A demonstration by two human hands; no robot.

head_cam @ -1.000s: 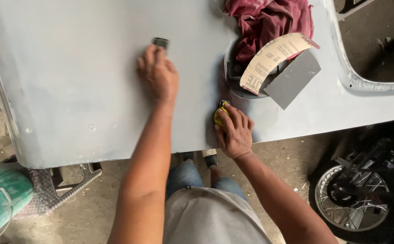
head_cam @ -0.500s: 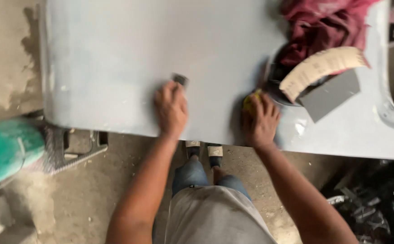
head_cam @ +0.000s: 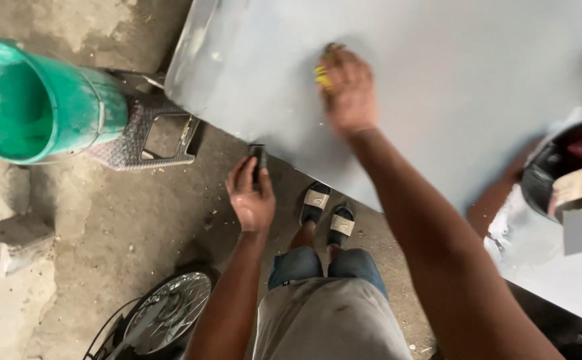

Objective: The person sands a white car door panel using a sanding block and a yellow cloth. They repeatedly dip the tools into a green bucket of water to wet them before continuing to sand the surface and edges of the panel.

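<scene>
- Since earlier frame: shifting leftward along grey panel; left hand dropping off its lower edge.
- Pinching small dark block at edge, frame centre.
- Pressing yellow pad flat under right hand, upper centre, nearer panel's middle.

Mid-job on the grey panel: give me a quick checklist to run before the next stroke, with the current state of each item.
1. Right hand on the grey panel with the yellow pad under it: ok.
2. Left hand gripping the small dark block at the panel's edge: ok.
3. Panel ahead of the right hand bare: ok.
4. Green bucket apart from the panel: ok.
5. Panel firmly supported: cannot tell.
6. Feet in sandals under the panel's edge: not ok.
</scene>
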